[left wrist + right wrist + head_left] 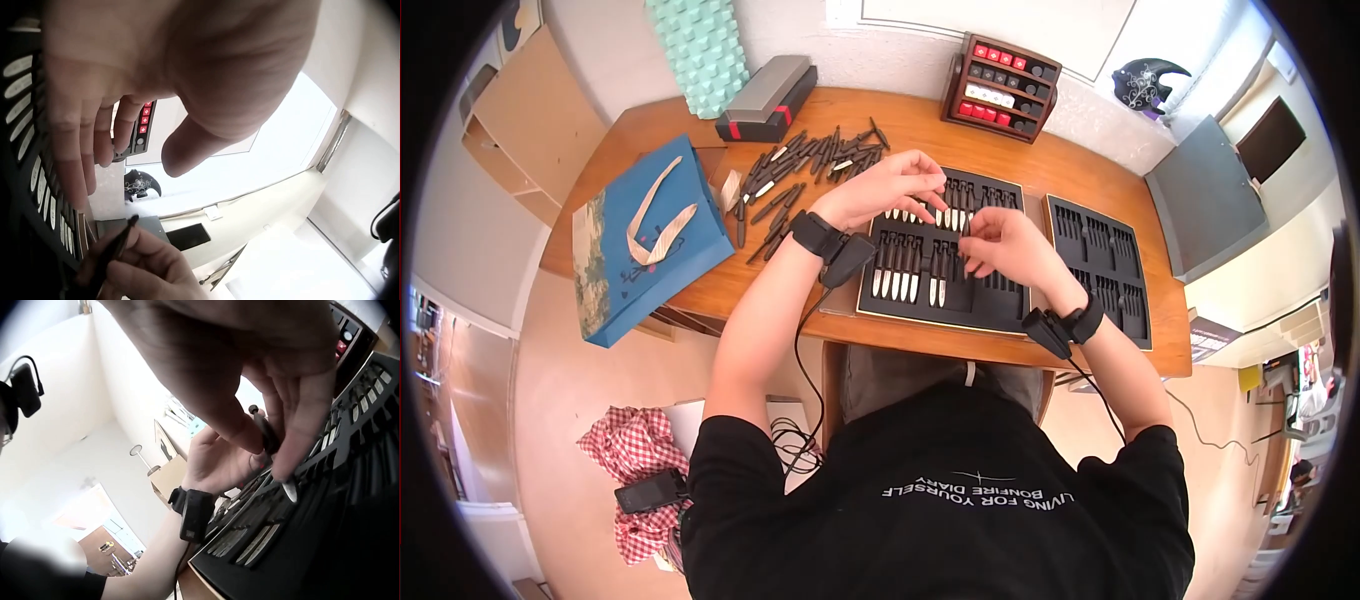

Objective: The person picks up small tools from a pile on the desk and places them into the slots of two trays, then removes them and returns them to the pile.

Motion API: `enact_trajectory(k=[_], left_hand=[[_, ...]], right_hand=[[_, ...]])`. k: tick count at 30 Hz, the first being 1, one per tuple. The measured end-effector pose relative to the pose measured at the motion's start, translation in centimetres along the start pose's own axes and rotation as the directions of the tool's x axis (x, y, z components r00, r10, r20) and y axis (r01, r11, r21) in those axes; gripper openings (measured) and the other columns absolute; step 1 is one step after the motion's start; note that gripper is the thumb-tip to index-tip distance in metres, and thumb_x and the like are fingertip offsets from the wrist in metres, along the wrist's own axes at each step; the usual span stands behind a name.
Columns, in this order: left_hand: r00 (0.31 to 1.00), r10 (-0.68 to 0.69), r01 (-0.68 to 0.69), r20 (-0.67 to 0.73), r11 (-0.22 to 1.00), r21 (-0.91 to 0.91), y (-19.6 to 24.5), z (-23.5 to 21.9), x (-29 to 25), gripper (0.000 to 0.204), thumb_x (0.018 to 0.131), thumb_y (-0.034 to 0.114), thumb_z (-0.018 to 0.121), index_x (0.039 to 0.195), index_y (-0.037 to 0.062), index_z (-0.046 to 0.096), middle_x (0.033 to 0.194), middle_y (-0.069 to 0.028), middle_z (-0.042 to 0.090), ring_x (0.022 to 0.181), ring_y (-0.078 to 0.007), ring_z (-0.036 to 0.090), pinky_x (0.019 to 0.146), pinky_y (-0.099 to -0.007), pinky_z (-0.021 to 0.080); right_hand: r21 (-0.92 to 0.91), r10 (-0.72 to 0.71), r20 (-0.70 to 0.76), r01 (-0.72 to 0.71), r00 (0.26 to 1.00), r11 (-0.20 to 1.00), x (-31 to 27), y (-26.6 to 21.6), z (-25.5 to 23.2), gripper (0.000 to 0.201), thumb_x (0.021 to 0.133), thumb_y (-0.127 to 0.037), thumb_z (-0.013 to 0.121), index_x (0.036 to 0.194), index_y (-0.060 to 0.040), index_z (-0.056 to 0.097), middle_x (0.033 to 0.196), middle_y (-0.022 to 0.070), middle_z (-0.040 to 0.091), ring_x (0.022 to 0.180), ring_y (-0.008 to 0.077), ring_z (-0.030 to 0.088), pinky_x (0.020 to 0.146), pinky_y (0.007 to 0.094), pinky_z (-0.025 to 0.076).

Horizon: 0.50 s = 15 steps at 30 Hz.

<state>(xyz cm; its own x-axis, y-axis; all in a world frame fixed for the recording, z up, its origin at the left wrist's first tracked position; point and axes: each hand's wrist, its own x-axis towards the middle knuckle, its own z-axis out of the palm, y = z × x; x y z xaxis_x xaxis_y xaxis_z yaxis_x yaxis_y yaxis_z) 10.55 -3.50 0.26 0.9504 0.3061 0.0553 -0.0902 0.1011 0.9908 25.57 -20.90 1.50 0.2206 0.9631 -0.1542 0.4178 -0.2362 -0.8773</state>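
My right hand (1012, 245) pinches a small dark-handled knife (290, 491) between thumb and fingers, its short silver blade tip pointing down in the right wrist view. It is over the right half of a black slotted tray (990, 312), where rows of similar knives (895, 270) lie with pale blades toward me. My left hand (890, 185) hovers above the tray's far left part, fingers loosely bent and thumb apart; the left wrist view shows nothing in its palm. Beyond its wrist, a loose heap of dark-handled knives (820, 155) covers the table.
A second black slotted tray (1100, 262) lies at the right. At left, a blue gift bag (685, 225) with a ribbon handle overhangs the table edge. Behind stand a grey box (768, 88), a wooden rack (970, 75) of small red, black and white items, and a dark fish-shaped ornament (1145, 85).
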Motion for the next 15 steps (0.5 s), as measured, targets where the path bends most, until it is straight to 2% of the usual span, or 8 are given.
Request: enact_trajectory(k=[2, 4, 6, 8, 9, 11, 15], left_hand=[[1.0, -0.019, 0.019, -0.021, 1.0, 0.0, -0.2, -0.2, 0.1, 0.026, 0.095, 0.024, 0.058, 0.108, 0.0025, 0.05, 0.104, -0.0081, 0.055, 0.09, -0.0179, 0.063, 0.072, -0.0289, 0.055], [0.999, -0.038, 0.038, -0.04, 0.999, 0.007, -0.1, -0.2, 0.2, 0.025, 0.095, 0.024, 0.058, 0.106, 0.0029, 0.051, 0.103, -0.0075, 0.055, 0.087, -0.0164, 0.063, 0.07, -0.0284, 0.055], [0.998, -0.037, 0.039, -0.047, 0.998, 0.039, -0.1, -0.2, 0.1, 0.023, 0.095, 0.024, 0.057, 0.104, 0.0039, 0.052, 0.102, -0.0065, 0.056, 0.084, -0.0139, 0.062, 0.067, -0.0273, 0.054], [0.999, -0.031, 0.033, -0.045, 0.998, 0.047, -0.1, -0.3, 0.2, 0.023, 0.095, 0.024, 0.057, 0.104, 0.0042, 0.052, 0.101, -0.0061, 0.056, 0.082, -0.0131, 0.062, 0.066, -0.0269, 0.054], [0.999, -0.027, 0.03, -0.041, 0.998, 0.054, -0.1, -0.3, 0.2, 0.022, 0.096, 0.025, 0.056, 0.103, 0.0045, 0.053, 0.1, -0.0056, 0.057, 0.081, -0.0123, 0.062, 0.065, -0.0264, 0.054], [0.999, -0.027, 0.029, -0.04, 0.998, 0.061, -0.2, -0.3, 0.2, 0.022, 0.096, 0.025, 0.056, 0.103, 0.0046, 0.053, 0.1, -0.0053, 0.057, 0.08, -0.012, 0.062, 0.065, -0.026, 0.054], [0.999, -0.027, 0.029, -0.027, 0.997, 0.068, -0.1, -0.3, 0.2, 0.02, 0.096, 0.024, 0.057, 0.101, 0.0051, 0.054, 0.098, -0.0047, 0.057, 0.079, -0.0113, 0.061, 0.064, -0.0253, 0.053]], right_hand=[[-0.008, 0.042, 0.032, -0.041, 0.999, 0.999, -0.4, 0.2, 0.3, 0.021, 0.088, -0.016, 0.064, 0.09, 0.0053, 0.062, 0.073, 0.0073, 0.065, 0.063, 0.0121, 0.065, 0.057, 0.0246, 0.054], [-0.094, 0.161, 0.125, -0.15, 0.979, 0.984, -0.6, -0.2, 0.6, 0.023, 0.089, -0.018, 0.063, 0.083, 0.0046, 0.062, 0.073, 0.007, 0.065, 0.062, 0.0124, 0.065, 0.054, 0.0246, 0.053], [-0.111, 0.136, 0.111, -0.123, 0.985, 0.986, -0.8, -0.4, 0.8, 0.03, 0.089, -0.022, 0.063, 0.077, 0.0043, 0.063, 0.068, 0.0058, 0.063, 0.061, 0.0121, 0.065, 0.051, 0.0241, 0.052], [-0.341, 0.249, 0.073, -0.21, 0.966, 0.916, -1.1, -1.3, 0.9, 0.028, 0.088, -0.025, 0.064, 0.08, 0.0025, 0.065, 0.065, 0.0058, 0.063, 0.056, 0.0117, 0.062, 0.051, 0.0257, 0.049], [-0.34, 0.248, 0.073, -0.21, 0.966, 0.917, -1.0, -1.0, 0.9, 0.028, 0.088, -0.025, 0.064, 0.08, 0.0025, 0.065, 0.065, 0.0058, 0.063, 0.056, 0.0117, 0.062, 0.051, 0.0257, 0.049], [-0.535, 0.04, 0.063, 0.0, 0.997, 0.845, -0.9, -0.3, 0.9, 0.025, 0.084, -0.024, 0.065, 0.08, 0.0008, 0.068, 0.065, 0.0136, 0.064, 0.064, 0.026, 0.066, 0.062, 0.0342, 0.052], [-0.635, -0.013, 0.028, 0.028, 1.0, 0.772, -1.4, -0.4, 0.8, 0.022, 0.081, -0.024, 0.066, 0.083, -0.0019, 0.069, 0.069, 0.016, 0.064, 0.067, 0.0324, 0.064, 0.067, 0.0384, 0.051]])
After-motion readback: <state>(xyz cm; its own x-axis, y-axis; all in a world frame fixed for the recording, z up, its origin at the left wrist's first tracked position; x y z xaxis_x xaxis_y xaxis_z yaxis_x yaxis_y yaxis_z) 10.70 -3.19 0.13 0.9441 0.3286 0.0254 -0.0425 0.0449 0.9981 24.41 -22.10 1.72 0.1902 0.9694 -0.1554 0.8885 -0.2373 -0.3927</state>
